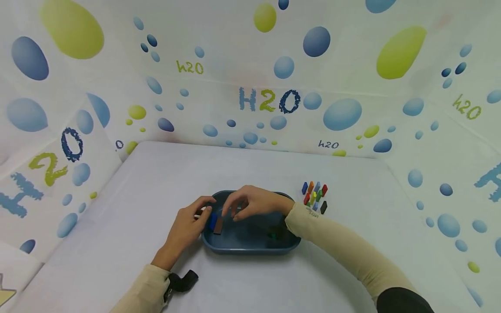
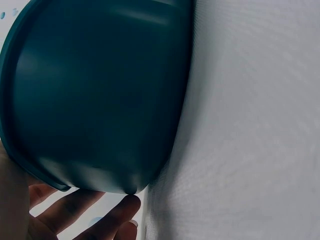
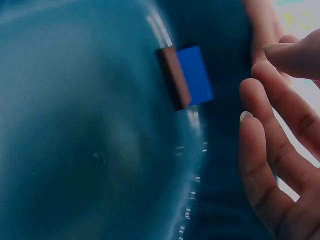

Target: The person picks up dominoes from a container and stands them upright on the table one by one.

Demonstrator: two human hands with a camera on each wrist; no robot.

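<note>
A dark blue-green plastic basin (image 1: 250,251) stands on the white-covered table. My left hand (image 1: 188,226) holds its left end, with the thumb at the rim. In the left wrist view, fingers (image 2: 112,220) touch the basin's outer wall. Inside the left end, a brown block (image 1: 218,226) leans beside a blue block (image 3: 196,75) against the sloping wall. My right hand (image 1: 250,203) hovers over the basin near these blocks, its fingers loosely bent and apart, holding nothing. Something dark green (image 1: 275,234) lies in the shaded right part of the basin.
Several coloured blocks (image 1: 315,195) stand in rows on the table, behind and right of the basin, close to the right sleeve (image 1: 336,243). A white backdrop (image 1: 235,43) printed with drops and H2O lettering rises behind and at both sides. A black strap (image 1: 182,282) sits on the left wrist.
</note>
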